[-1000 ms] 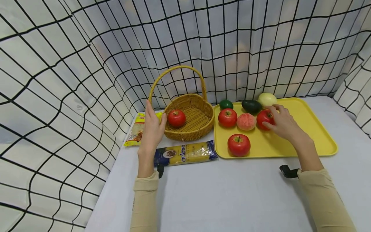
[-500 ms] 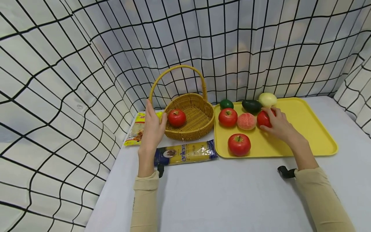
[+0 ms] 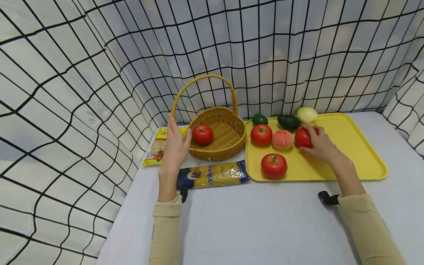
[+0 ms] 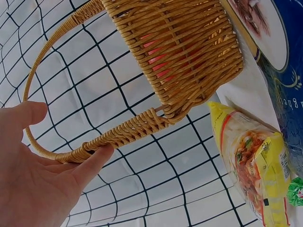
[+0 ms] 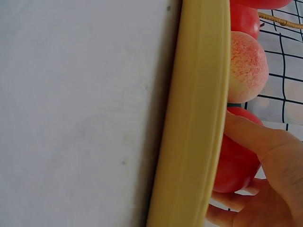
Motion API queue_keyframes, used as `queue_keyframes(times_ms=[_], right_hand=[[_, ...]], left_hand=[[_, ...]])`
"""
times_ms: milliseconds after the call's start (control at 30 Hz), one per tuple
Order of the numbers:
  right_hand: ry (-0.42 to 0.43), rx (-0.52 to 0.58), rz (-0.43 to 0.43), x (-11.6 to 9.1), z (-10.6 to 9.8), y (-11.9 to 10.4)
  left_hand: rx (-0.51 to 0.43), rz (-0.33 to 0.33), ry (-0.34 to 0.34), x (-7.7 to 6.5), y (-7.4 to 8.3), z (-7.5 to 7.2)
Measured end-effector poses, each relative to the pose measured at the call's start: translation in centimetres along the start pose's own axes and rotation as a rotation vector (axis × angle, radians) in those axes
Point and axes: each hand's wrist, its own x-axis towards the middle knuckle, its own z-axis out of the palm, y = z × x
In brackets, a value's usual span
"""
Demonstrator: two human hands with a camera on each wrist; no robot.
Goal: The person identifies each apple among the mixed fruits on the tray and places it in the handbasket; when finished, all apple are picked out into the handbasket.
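Observation:
My right hand point(image 3: 322, 147) curls its fingers and thumb round a red tomato point(image 3: 301, 138) on the yellow tray point(image 3: 354, 147); in the right wrist view the thumb is on the near side of this tomato point(image 5: 234, 163), with the fingers beneath it. A pink peach point(image 3: 282, 140) sits just left of it. My left hand point(image 3: 174, 149) is raised at the left side of the wicker basket point(image 3: 218, 152). Its straight fingers lie against the basket handle point(image 4: 128, 132), the thumb standing apart. Another tomato point(image 3: 202, 134) lies inside the basket.
Two more tomatoes, one at the tray's front point(image 3: 274, 166), share it with a dark green avocado point(image 3: 289, 122), a green fruit point(image 3: 260, 119) and a pale yellow one point(image 3: 307, 115). Spaghetti point(image 3: 215, 175) lies before the basket, a food packet point(image 3: 155, 151) left of it. Black netting point(image 3: 258, 55) encloses the table.
My right hand has shifted slightly left and its fingers have closed round the tomato, which stays at its place on the tray. The left hand has stayed at the basket handle.

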Motion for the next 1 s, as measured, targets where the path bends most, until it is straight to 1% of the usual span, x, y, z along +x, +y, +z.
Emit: queue_keyframes(times_ms=[367, 533, 767, 1000], right_hand=[[0.005, 0.029, -0.012, -0.4, -0.7, -0.2], [0.043, 0.028, -0.034, -0.9, -1.8, -0.8], [0.107, 0.008, -0.068, -2.0, -3.8, -2.7], [0.157, 0.042, -0.107, -3.6, -5.7, -5.3]], left_hand=[[0.001, 0.004, 0.003, 0.1, -0.1, 0.1], [0.001, 0.009, 0.005, 0.0, -0.1, 0.1], [0.005, 0.015, 0.002, -0.1, -0.2, 0.3], [0.003, 0.011, -0.001, -0.1, -0.3, 0.2]])
